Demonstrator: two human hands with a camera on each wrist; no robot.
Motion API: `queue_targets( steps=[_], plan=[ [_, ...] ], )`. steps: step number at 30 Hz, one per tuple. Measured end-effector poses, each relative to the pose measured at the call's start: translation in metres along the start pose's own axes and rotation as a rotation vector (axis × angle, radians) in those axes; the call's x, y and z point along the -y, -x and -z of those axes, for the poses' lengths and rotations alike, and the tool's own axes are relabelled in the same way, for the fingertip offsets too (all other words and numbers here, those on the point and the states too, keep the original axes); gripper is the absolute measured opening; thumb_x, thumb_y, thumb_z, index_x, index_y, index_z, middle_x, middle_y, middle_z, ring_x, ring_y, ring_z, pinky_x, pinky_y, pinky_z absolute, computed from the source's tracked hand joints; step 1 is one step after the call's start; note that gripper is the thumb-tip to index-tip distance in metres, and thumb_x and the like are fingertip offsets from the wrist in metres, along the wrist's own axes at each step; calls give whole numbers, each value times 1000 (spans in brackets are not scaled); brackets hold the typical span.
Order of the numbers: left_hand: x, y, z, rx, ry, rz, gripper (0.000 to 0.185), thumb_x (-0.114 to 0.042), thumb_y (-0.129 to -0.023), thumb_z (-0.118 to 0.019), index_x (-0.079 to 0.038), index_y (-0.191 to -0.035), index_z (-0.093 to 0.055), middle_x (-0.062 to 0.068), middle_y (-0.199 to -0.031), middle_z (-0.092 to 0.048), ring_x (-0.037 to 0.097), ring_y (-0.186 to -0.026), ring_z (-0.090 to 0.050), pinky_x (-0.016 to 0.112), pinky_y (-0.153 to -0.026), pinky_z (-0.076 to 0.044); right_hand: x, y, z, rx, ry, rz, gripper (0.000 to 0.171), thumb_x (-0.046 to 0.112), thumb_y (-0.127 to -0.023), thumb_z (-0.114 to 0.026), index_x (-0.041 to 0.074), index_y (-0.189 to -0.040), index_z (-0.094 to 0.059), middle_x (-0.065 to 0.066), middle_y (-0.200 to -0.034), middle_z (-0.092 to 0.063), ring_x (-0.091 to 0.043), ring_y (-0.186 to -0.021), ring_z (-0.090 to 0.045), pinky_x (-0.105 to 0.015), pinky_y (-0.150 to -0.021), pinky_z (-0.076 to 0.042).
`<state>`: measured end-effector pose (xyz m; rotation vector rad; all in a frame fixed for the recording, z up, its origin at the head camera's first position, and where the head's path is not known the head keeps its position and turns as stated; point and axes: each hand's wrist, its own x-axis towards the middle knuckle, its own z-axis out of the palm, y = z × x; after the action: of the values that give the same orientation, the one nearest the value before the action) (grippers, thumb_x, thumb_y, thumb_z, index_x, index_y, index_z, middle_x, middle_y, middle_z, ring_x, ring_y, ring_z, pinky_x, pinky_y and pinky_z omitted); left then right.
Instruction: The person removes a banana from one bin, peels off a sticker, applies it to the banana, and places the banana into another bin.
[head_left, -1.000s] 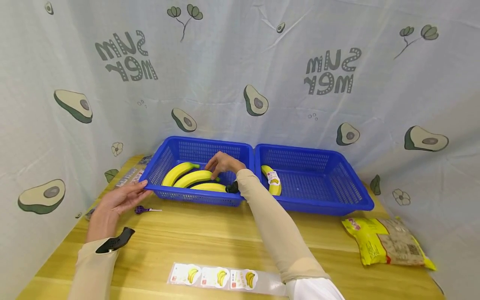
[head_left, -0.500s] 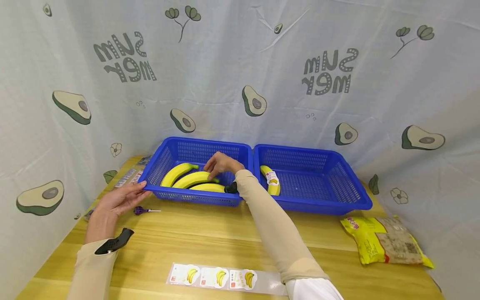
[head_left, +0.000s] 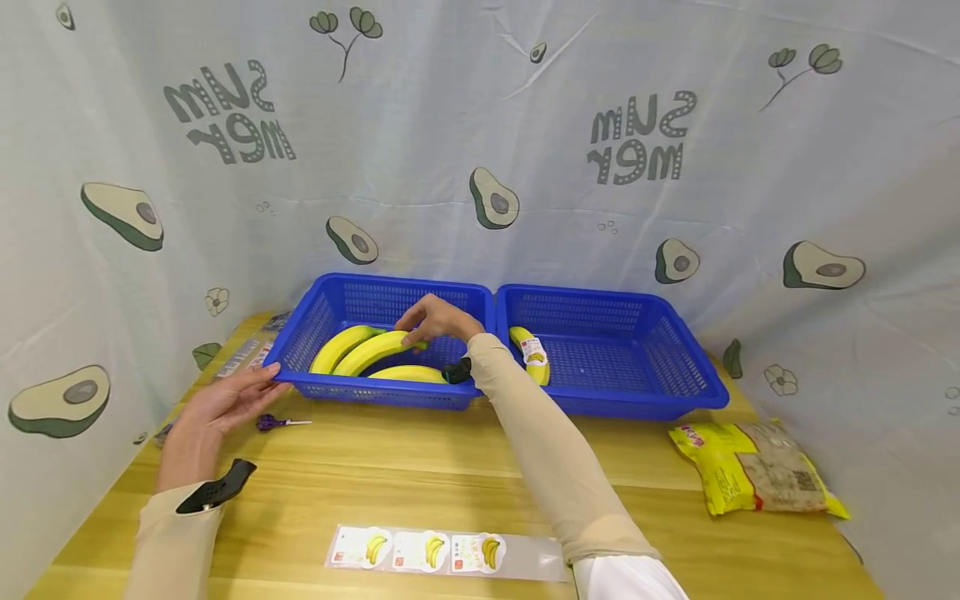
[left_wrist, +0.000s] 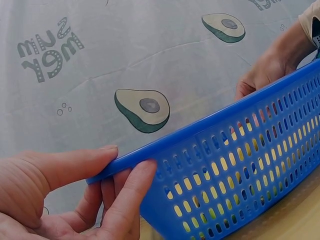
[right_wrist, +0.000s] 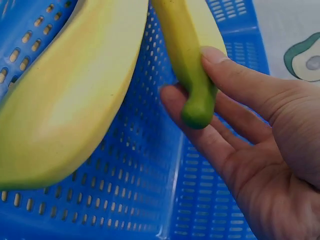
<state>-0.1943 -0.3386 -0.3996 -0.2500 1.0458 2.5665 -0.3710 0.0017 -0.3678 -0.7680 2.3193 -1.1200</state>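
I see my right hand (head_left: 435,319) reaching into the left basket (head_left: 300,343), its fingers (right_wrist: 235,82) pinching the green stem end of a banana (head_left: 372,351). From the right wrist view the thumb sits on top of the stem and the other fingers curl underneath, clamped on it. That banana lies in the middle of the left basket, between two other bananas (head_left: 336,347) that rest just beside it, one on the far side and one on the near side.

My left hand (head_left: 225,400) holds the near left corner of the same basket; in the left wrist view the thumb lies along the top of the rim and the fingers (left_wrist: 131,197) press against the outer wall.

A second basket (head_left: 675,350) stands touching the first on its right, with one labelled banana (head_left: 531,356) inside at its left end. On the worktop (head_left: 420,475) I see a strip of banana stickers (head_left: 442,552) near me, a yellow packet (head_left: 753,475) to the right, and a small purple thing (head_left: 276,422) just beside my left hand.
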Motion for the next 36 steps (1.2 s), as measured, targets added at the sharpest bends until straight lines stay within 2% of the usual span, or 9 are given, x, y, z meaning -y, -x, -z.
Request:
queue_targets(
  steps=[7, 14, 19, 22, 29, 36],
  plan=[
    [1, 0, 1, 17, 23, 1, 19, 7, -108, -53, 0, -104, -70, 19, -103, -73, 30, -96, -78, 38, -98, -63, 3, 8, 6, -26, 6, 15, 31, 1, -96, -80, -2, -127, -77, -19, -118, -79, -29, -88, -80, -41, -84, -68],
    [0, 1, 0, 8, 30, -4, 18, 8, -108, -55, 1, -104, -71, 18, -102, -74, 30, -95, -79, 39, -98, -63, 7, 18, 13, -32, -35, 22, 32, 0, -98, -77, -6, -130, -74, -24, -117, -77, -32, -89, -79, -53, -92, -65],
    [1, 1, -1, 18, 29, 2, 20, 9, -108, -54, 1, -104, -72, 18, -102, -74, 30, -95, -79, 39, -97, -63, 5, 24, 19, -12, -20, 46, 34, 2, -100, -77, -4, -133, -73, -22, -110, -80, -31, -88, -80, -52, -91, -66],
    [2, 1, -1, 16, 32, 7, 19, 8, -108, -54, 1, -104, -71, 18, -101, -74, 30, -95, -79, 39, -96, -64, 6, 28, 23, -2, -36, 51, 35, 1, -100, -76, -4, -134, -72, -22, -111, -79, -32, -92, -80, -49, -90, -66],
    [2, 3, -1, 4, 49, 8, 18, 8, -107, -55, 1, -103, -71, 18, -101, -74, 30, -94, -79, 40, -97, -63, 10, 40, 32, 20, -89, 43, 40, 1, -102, -73, -3, -141, -68, -22, -120, -77, -35, -99, -79, -58, -100, -61],
    [2, 2, -1, 2, 61, 10, 21, 9, -107, -54, -1, -104, -73, 18, -103, -73, 30, -95, -78, 41, -99, -62, 14, 57, 41, 50, -103, 55, 45, 5, -106, -68, -1, -151, -60, -21, -116, -77, -55, -116, -68, -67, -107, -53]
  ],
)
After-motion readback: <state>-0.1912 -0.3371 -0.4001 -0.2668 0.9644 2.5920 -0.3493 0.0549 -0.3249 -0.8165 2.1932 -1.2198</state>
